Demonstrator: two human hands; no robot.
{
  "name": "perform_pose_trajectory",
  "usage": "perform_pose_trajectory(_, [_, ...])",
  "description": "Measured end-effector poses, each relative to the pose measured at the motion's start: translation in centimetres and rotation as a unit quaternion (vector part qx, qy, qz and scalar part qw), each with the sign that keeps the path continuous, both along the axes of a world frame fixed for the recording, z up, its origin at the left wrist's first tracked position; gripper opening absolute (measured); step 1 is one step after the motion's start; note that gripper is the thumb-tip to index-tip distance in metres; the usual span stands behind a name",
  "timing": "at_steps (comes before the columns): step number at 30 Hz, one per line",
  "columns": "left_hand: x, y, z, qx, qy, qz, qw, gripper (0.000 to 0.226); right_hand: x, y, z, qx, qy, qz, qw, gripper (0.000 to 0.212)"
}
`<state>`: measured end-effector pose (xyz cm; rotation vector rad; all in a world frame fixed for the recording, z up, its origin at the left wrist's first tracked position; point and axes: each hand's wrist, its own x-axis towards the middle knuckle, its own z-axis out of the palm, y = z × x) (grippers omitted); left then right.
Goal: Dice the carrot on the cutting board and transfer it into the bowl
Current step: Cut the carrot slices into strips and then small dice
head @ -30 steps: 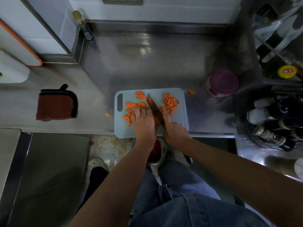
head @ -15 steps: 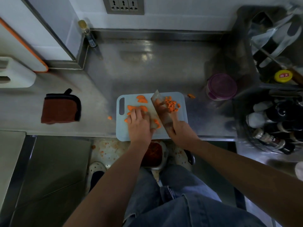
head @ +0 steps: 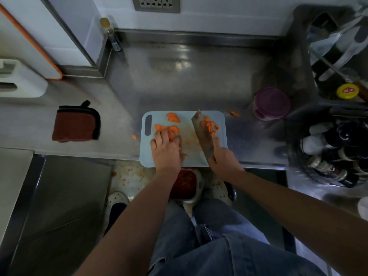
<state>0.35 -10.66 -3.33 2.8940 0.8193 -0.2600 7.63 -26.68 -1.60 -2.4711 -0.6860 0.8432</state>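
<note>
A pale blue cutting board (head: 151,156) lies at the counter's front edge. Orange carrot slices (head: 172,117) sit on its left half and a small heap of diced carrot (head: 212,126) on its right. My left hand (head: 166,151) rests on the slices near the board's middle, fingers curled over them. My right hand (head: 224,159) grips the handle of a cleaver (head: 202,134), whose broad blade is tilted and lies against the diced heap. A metal bowl (head: 196,193) with diced carrot stands below the counter edge, partly hidden by my left forearm.
A purple-lidded tub (head: 271,102) stands right of the board, with a stray carrot bit (head: 234,114) beside it. A brown pot holder (head: 75,124) lies to the left, another carrot bit (head: 134,137) near it. Bottles (head: 328,156) crowd a rack at the right. Carrot scraps litter the floor.
The cleaver has swung from upright cutting by my left fingers to a tilted pose farther right, against the diced heap. My left hand stays on the slices.
</note>
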Motion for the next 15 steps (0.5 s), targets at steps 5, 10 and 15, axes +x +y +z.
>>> perform_pose_trajectory(5, [-0.3, 0.0, -0.2, 0.002, -0.003, 0.001, 1.0, 0.056, -1.0, 0.1, 0.3, 0.018, 0.028, 0.065, 0.997, 0.053])
perform_pose_trajectory(10, [-0.6, 0.1, -0.1, -0.002, 0.001, 0.004, 1.0, 0.056, -0.7, -0.1, 0.0, 0.016, 0.019, 0.022, 0.999, 0.056])
perform_pose_trajectory(15, [-0.8, 0.2, -0.2, -0.001, -0.001, 0.002, 1.0, 0.056, -1.2, 0.0, 0.5, 0.027, 0.047, 0.052, 0.997, 0.06])
